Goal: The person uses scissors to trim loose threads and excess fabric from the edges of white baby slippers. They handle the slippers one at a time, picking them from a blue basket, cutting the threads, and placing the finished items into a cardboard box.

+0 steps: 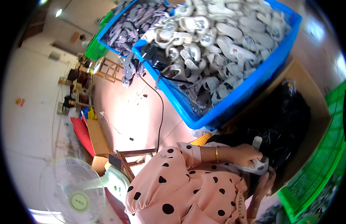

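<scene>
A pale grey-white sandal [260,167] with an upright strap is held in front of my body, over the edge of a cardboard box. My left hand [247,155], wearing a gold bangle at the wrist, is closed around the sandal's upper part. Below it, my right hand [267,181] grips the sandal's lower edge, its fingers partly hidden. Black material [283,123], perhaps in plastic, fills the cardboard box [318,99] right beside both hands.
Beyond stands a large blue crate [232,108] heaped with similar pale sandals [227,31]. Another blue crate [103,34] holds purple-grey ones. Green crates [311,181] flank the right. A fan [79,199] and a wooden stool [137,153] stand left; a black cable [161,112] crosses the floor.
</scene>
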